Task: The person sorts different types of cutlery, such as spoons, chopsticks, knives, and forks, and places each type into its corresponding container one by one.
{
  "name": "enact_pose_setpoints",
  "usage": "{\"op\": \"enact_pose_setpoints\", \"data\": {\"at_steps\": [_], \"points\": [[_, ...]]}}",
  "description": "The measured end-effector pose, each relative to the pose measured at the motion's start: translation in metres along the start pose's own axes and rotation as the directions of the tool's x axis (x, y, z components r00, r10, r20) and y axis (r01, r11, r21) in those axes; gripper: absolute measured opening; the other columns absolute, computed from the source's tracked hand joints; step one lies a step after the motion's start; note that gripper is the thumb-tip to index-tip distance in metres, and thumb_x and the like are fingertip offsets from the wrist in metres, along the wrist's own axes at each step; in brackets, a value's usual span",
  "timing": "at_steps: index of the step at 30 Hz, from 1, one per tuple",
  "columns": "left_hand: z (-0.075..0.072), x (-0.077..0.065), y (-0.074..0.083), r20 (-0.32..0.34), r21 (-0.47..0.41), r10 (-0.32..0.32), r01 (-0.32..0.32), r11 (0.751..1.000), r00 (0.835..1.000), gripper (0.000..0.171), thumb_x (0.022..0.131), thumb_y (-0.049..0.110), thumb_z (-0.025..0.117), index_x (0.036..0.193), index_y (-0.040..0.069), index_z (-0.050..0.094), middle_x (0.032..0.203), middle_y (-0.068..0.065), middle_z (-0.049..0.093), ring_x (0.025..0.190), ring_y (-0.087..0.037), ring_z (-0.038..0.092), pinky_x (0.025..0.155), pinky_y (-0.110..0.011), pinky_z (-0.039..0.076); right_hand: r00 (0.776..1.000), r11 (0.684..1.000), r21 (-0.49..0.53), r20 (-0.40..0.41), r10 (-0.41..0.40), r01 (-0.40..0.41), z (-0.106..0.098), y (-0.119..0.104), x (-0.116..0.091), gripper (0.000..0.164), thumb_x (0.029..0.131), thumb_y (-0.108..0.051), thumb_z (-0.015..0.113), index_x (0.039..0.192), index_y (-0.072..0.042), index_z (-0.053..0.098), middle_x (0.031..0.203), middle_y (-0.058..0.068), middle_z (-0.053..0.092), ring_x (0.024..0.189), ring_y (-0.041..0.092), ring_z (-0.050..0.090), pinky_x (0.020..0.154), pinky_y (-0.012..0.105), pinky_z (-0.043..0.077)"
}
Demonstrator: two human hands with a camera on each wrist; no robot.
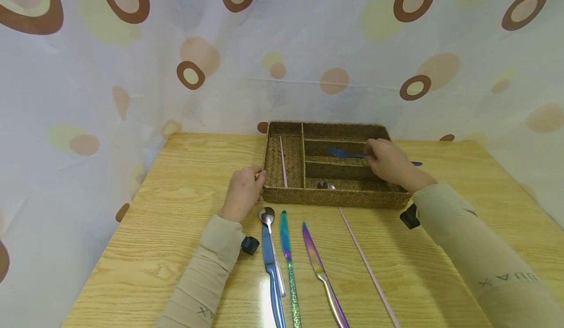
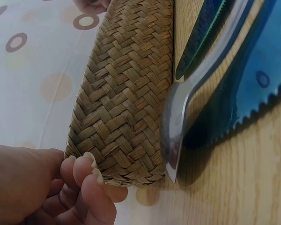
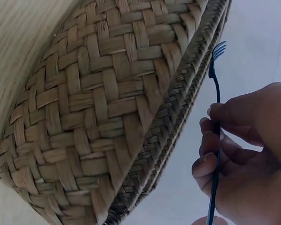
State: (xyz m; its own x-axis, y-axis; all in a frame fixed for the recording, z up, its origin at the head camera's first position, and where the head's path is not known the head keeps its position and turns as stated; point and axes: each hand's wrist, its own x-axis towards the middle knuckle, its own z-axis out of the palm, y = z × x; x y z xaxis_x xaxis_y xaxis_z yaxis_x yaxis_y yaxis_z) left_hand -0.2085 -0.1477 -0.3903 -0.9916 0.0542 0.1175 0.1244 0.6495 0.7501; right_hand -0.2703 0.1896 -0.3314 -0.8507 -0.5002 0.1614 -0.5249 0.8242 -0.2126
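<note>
A blue fork (image 1: pixel 345 153) is pinched by my right hand (image 1: pixel 389 164) above the middle compartment of a woven tray (image 1: pixel 335 198). Its tines point left, and the handle end sticks out past the tray's right side. The right wrist view shows the fork (image 3: pixel 217 70) between thumb and fingers. My left hand (image 1: pixel 242 193) grips the tray's front left corner with curled fingers, also seen in the left wrist view beside the woven wall (image 2: pixel 126 93). Inside the tray, a pink chopstick (image 1: pixel 283 161) lies in the left compartment and a spoon (image 1: pixel 326 185) in the front one.
Before the tray on the wooden table (image 1: pixel 176 181) lie a silver spoon (image 1: pixel 266 215) across a blue knife (image 1: pixel 275 293), a green-blue knife (image 1: pixel 285 235), a purple-gold knife (image 1: pixel 313 249) and another pink chopstick (image 1: pixel 367 267). A dotted cloth (image 1: pixel 308 103) hangs behind.
</note>
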Motion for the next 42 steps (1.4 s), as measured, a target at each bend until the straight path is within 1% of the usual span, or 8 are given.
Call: {"op": "enact_pose_setpoints", "data": {"at_steps": [6,11,17,27,33,36,40,42], "points": [[0.0,0.001,-0.001,0.0,0.008,-0.004,0.004,1.0,1.0,0.035,0.099,0.024,0.043,0.124,0.002,0.052,0.054,-0.006,0.056,0.044,-0.016,0.057,0.037,-0.028,0.045,0.999,0.999,0.021,0.019,0.03,-0.03,0.006,0.007,0.018,0.01,0.09,-0.003,0.05,0.097,0.002,0.056,0.09,0.018,0.059,0.077,0.027,0.056,0.067,0.046,0.049],[0.001,0.001,-0.001,-0.012,0.018,0.0,0.0,1.0,1.0,0.034,0.099,0.024,0.044,0.123,0.003,0.053,0.055,-0.005,0.056,0.041,-0.012,0.054,0.036,-0.027,0.044,0.994,0.995,0.068,0.079,0.071,-0.076,0.007,0.008,0.03,0.013,0.09,-0.005,0.051,0.099,0.002,0.056,0.093,0.018,0.059,0.08,0.028,0.056,0.069,0.046,0.049],[0.0,0.001,-0.001,-0.017,0.001,0.008,-0.008,1.0,1.0,0.035,0.099,0.023,0.044,0.125,0.001,0.052,0.053,-0.005,0.056,0.04,-0.013,0.054,0.036,-0.027,0.044,0.98,0.989,0.094,0.172,0.098,-0.115,0.01,0.009,0.043,0.017,0.091,-0.005,0.048,0.103,0.004,0.056,0.098,0.02,0.058,0.084,0.029,0.055,0.072,0.046,0.048],[0.003,0.001,0.0,-0.009,0.002,0.004,-0.004,1.0,1.0,0.035,0.099,0.023,0.045,0.125,0.001,0.052,0.054,-0.005,0.056,0.043,-0.015,0.055,0.037,-0.027,0.044,0.956,0.982,0.099,0.264,0.131,-0.162,0.021,0.014,0.051,0.026,0.094,-0.01,0.043,0.109,0.005,0.057,0.104,0.023,0.058,0.09,0.031,0.055,0.075,0.048,0.047],[0.003,0.001,0.001,0.002,-0.012,-0.001,0.001,1.0,1.0,0.035,0.099,0.022,0.045,0.126,0.002,0.05,0.055,-0.007,0.057,0.045,-0.018,0.057,0.038,-0.027,0.045,0.937,0.974,0.117,0.316,0.151,-0.196,0.03,0.021,0.048,0.034,0.098,-0.019,0.038,0.117,0.006,0.053,0.101,0.022,0.058,0.082,0.03,0.054,0.07,0.046,0.045],[0.002,0.0,0.001,0.0,-0.019,-0.004,0.004,1.0,1.0,0.034,0.099,0.021,0.045,0.126,0.002,0.051,0.056,-0.008,0.057,0.045,-0.018,0.057,0.038,-0.027,0.046,0.93,0.975,0.11,0.336,0.146,-0.193,0.035,0.024,0.048,0.039,0.1,-0.025,0.036,0.117,0.005,0.053,0.101,0.019,0.06,0.083,0.028,0.055,0.071,0.046,0.045],[0.001,0.0,0.0,0.001,-0.019,-0.008,0.008,1.0,1.0,0.034,0.099,0.021,0.045,0.126,0.002,0.051,0.055,-0.008,0.056,0.045,-0.018,0.057,0.039,-0.027,0.046,0.924,0.975,0.108,0.355,0.142,-0.192,0.039,0.027,0.051,0.044,0.101,-0.033,0.032,0.114,0.002,0.057,0.093,0.013,0.06,0.074,0.025,0.052,0.071,0.044,0.043],[0.002,0.0,0.0,0.005,-0.023,-0.012,0.012,1.0,1.0,0.035,0.099,0.023,0.045,0.126,0.003,0.051,0.054,-0.008,0.055,0.045,-0.018,0.057,0.039,-0.027,0.046,0.923,0.974,0.116,0.358,0.144,-0.197,0.039,0.028,0.05,0.045,0.102,-0.035,0.031,0.111,0.0,0.059,0.085,0.01,0.059,0.066,0.022,0.048,0.069,0.042,0.041]]}}
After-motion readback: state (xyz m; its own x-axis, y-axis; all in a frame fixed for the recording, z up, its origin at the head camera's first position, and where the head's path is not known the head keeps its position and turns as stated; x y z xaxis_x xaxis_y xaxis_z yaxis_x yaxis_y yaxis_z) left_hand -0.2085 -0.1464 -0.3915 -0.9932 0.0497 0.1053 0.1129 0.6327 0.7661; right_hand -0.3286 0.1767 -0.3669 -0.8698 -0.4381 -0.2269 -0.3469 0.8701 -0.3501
